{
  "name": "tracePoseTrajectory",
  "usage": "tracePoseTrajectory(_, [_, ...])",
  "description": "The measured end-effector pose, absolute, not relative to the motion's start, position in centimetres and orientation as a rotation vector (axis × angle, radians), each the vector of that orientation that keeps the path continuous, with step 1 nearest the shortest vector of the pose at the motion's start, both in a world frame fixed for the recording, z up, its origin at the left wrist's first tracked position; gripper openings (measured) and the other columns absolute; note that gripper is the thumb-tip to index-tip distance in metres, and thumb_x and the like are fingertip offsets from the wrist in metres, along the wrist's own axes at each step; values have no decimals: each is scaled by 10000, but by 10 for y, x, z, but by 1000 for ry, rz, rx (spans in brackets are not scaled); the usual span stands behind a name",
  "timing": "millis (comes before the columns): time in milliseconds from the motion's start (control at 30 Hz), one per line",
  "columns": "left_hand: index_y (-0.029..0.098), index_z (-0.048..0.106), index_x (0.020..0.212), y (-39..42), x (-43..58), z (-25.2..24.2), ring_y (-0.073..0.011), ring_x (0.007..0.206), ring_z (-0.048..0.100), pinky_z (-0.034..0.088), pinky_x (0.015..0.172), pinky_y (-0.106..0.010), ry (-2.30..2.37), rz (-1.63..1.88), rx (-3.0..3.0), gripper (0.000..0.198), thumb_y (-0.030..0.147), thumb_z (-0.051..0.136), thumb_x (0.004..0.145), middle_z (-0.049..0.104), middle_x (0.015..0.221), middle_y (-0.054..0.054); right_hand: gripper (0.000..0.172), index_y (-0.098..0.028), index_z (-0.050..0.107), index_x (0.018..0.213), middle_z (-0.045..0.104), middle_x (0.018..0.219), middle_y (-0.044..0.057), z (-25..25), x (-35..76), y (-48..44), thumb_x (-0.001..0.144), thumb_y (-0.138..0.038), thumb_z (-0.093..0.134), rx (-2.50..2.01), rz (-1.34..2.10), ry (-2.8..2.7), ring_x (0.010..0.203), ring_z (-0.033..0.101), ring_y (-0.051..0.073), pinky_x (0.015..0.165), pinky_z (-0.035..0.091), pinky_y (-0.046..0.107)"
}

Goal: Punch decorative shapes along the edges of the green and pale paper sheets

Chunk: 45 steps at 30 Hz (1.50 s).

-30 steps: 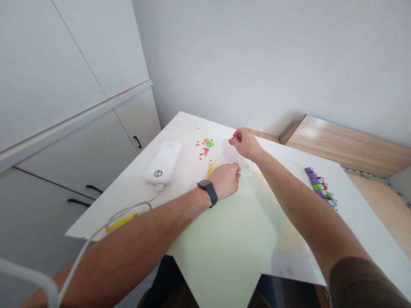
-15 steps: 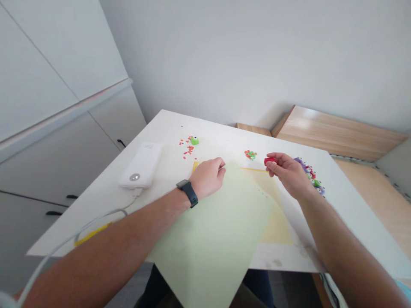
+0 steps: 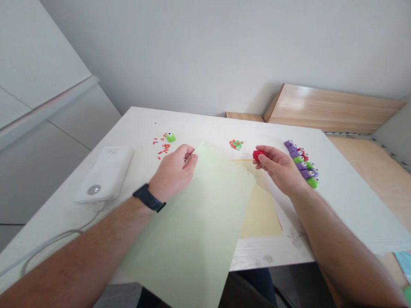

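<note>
My left hand [image 3: 175, 169], with a dark band on its wrist, pinches the far left corner of a pale green sheet of paper [image 3: 205, 214]. The sheet slopes over the near table edge and partly covers a yellowish sheet [image 3: 263, 209] on the table. Between the thumb and fingers of my right hand [image 3: 279, 164] is a small red lump [image 3: 258, 155] that looks like modelling clay. To that hand's right sits a group of purple, green and red clay pieces with eyes [image 3: 303, 164]. Just left of it lies a small pile of orange and green bits [image 3: 236, 144].
Scattered orange-red bits [image 3: 165, 148] and a green clay piece with an eye [image 3: 170, 137] lie at the back left. A white power bank [image 3: 107, 173] with a cable [image 3: 61, 237] rests on the white table [image 3: 205, 124]. Wooden furniture [image 3: 334, 107] stands behind, right.
My view has shifted. My left hand has moved left with the green sheet, exposing more of the yellowish sheet's near part. My right hand still holds the red lump.
</note>
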<state>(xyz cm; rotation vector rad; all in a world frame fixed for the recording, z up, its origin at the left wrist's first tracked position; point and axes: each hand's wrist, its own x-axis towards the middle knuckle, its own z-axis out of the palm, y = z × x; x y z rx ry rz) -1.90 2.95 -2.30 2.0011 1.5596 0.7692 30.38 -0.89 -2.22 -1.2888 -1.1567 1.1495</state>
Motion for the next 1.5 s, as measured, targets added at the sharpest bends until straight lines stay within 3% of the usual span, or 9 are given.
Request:
tracePoseTrajectory(233, [228,582,1006,29,-22,-18,-200,779,622,417,717,-325,1606,753,1981,217,432,509,1008,705,902,-7,392,-226,756,1115,737,1022,64,-15,299,-12,833,-479,855,-1260,1189,-1094,849,648,182,683,491,325])
tracePoseTrajectory(533, [218,597,1027,28,-22,-15,-199,766,614,413,706,-325,1620,773,1975,227,425,511,995,706,892,-14,373,-223,769,1113,738,1011,70,-14,299,-15,862,-494,821,-1224,1297,-1082,826,623,172,639,452,306])
tracePoseTrajectory(900, [221,600,1011,28,-21,-16,-195,740,605,403,685,-322,1591,758,1983,232,436,512,999,704,866,-8,468,-208,734,1085,759,1008,51,-18,298,-9,701,-359,955,-1271,1216,-1137,848,635,167,779,508,332])
tracePoseTrajectory(1000, [222,597,1013,29,-21,-17,-196,742,608,405,689,-324,1589,757,1986,232,439,515,998,707,875,-11,441,-213,730,1060,761,1017,48,-19,298,-10,711,-370,950,-1288,1185,-1179,895,658,178,856,522,353])
tracePoseTrajectory(1167, [222,593,1002,28,-21,-15,-187,729,596,399,687,-322,1604,765,1981,221,430,518,997,708,878,-12,412,-225,705,1074,756,1042,49,-17,296,-12,767,-404,912,-1300,1140,-1285,925,666,187,864,525,360])
tracePoseTrajectory(1500, [220,596,993,27,-19,-13,-188,731,590,401,690,-322,1601,769,1974,208,414,519,999,709,885,-18,406,-238,720,1206,674,901,14,-12,301,-14,914,-517,762,-1383,1024,-1397,757,564,154,687,464,324])
